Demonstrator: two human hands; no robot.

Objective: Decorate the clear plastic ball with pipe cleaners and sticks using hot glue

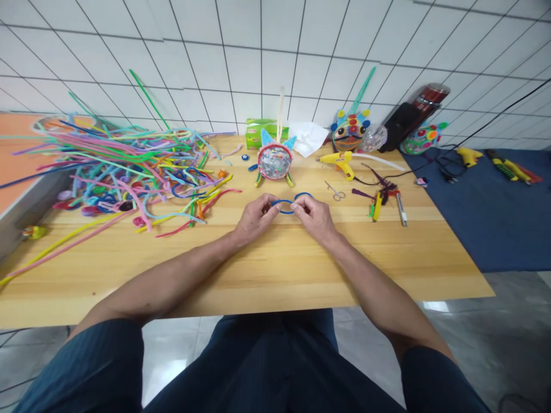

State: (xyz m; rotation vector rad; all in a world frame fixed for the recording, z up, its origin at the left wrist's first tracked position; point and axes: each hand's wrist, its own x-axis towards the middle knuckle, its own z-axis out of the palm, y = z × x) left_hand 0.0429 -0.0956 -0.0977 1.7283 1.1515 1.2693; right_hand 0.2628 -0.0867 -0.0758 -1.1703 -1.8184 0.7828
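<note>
A blue pipe cleaner (pixel 284 202), bent into loops, is stretched between my two hands just above the table. My left hand (pixel 260 217) pinches its left part with thumb and fingers. The other side is pinched by my right hand (pixel 314 215), and a curved piece of the blue stem shows above those fingers. Just beyond my hands stands a round craft figure (pixel 275 160) with a red rim, light-blue pointed ears and green-yellow feet. A dark blue button (pixel 245 157) lies to its left.
A large heap of coloured pipe cleaners (pixel 142 155) covers the table's left side. On the right lie a yellow glue gun (pixel 340 163), small scissors (pixel 336 192) and a utility knife (pixel 402 209). A green tissue pack (pixel 258 132) and another decorated figure (pixel 350 132) stand near the wall.
</note>
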